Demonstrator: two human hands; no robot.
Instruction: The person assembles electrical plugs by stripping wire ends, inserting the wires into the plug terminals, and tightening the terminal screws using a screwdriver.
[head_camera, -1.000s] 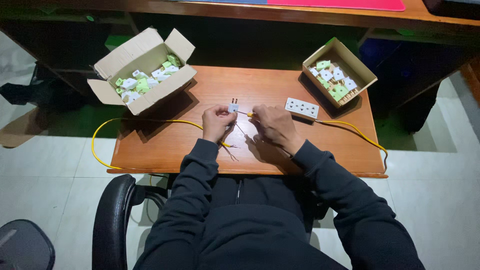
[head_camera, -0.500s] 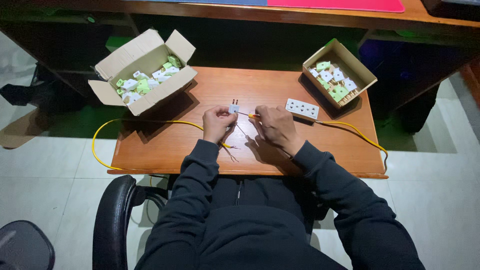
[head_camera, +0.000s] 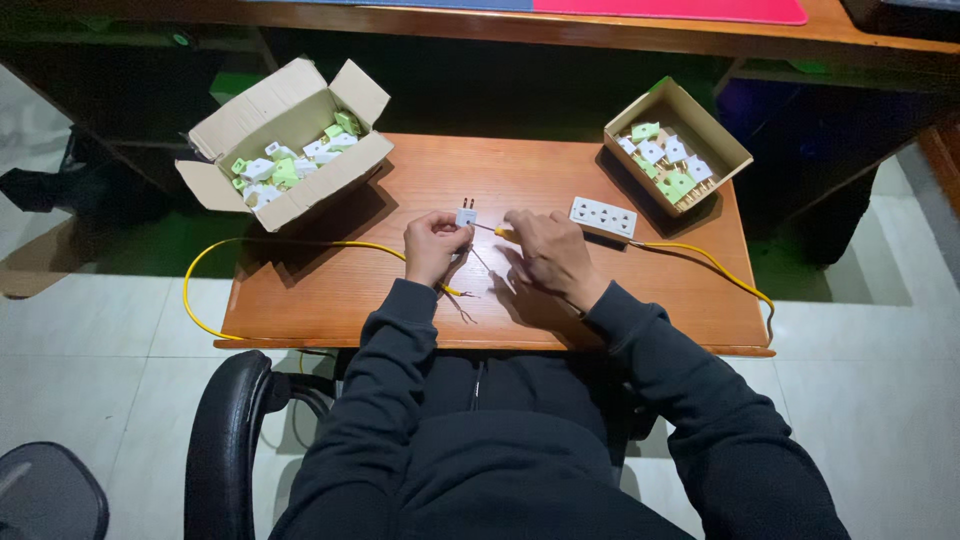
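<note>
**Plug and screwdriver held over a wooden table**

A small white two-pin plug (head_camera: 466, 214) is held upright at the centre of the wooden table (head_camera: 400, 180), its pins pointing toward 12 o'clock. It is gripped by the left hand (head_camera: 436, 247), whose fingers are curled closed around its lower part. Bare wire ends are seen fanning out below that hand, at about 5 o'clock from it.

At 3 o'clock from the plug, a thin tool with a yellow handle (head_camera: 499, 231) is pinched in the closed fingers of the right hand (head_camera: 548, 257), its tip aimed at the plug.

A white socket strip (head_camera: 602, 216) lies just beyond the right hand, at 2 o'clock. A yellow cable (head_camera: 280, 244) is laid across the table, looping off the edge at 9 o'clock.

An open cardboard box (head_camera: 285, 140) of white and green plugs is set at 10 o'clock; a smaller box (head_camera: 677, 145) of similar parts stands at 2 o'clock.
</note>
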